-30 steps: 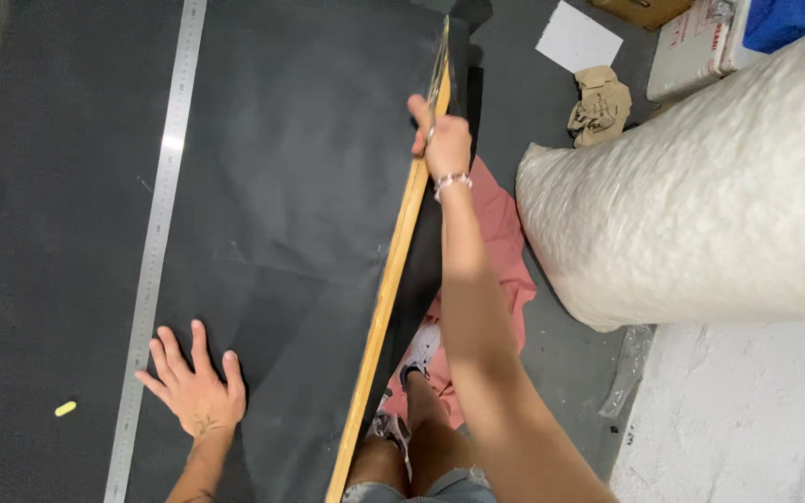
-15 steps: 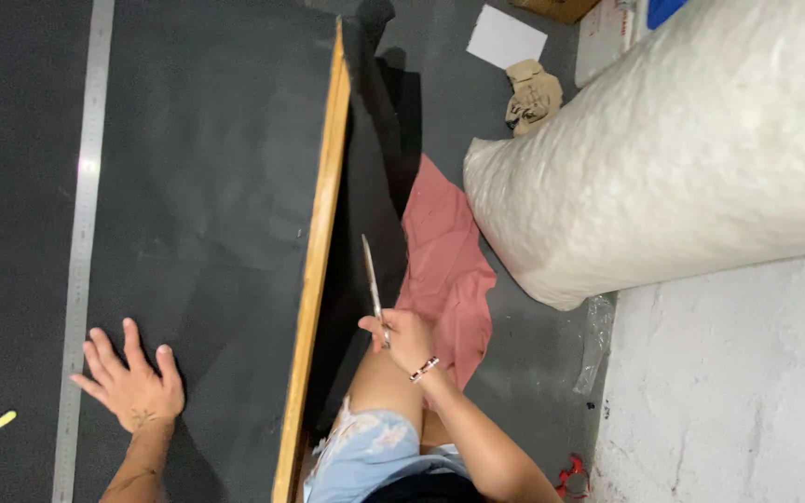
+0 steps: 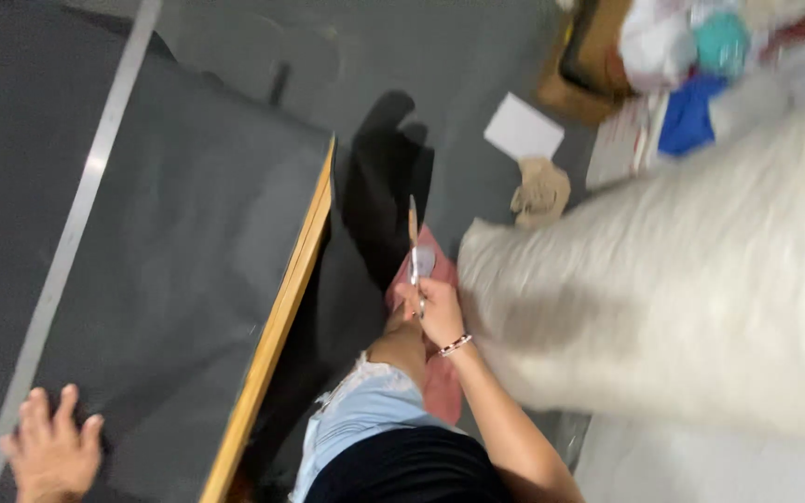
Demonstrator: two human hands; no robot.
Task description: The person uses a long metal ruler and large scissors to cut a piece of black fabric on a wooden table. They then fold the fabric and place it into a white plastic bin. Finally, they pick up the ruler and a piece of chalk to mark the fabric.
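Head view, thin pale wooden stick (image 3: 413, 224) gripped upright in clenched right hand (image 3: 435, 312) above pink cloth (image 3: 442, 279), big white stuffed sack (image 3: 682, 307) just beside it, left hand (image 3: 48, 452) spread flat on black sheet (image 3: 170, 279), wooden board edge (image 3: 277, 326) between hands.

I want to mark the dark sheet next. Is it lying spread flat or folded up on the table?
Spread flat: the dark sheet covers the table to its wooden edge, the left hand pressed on it.
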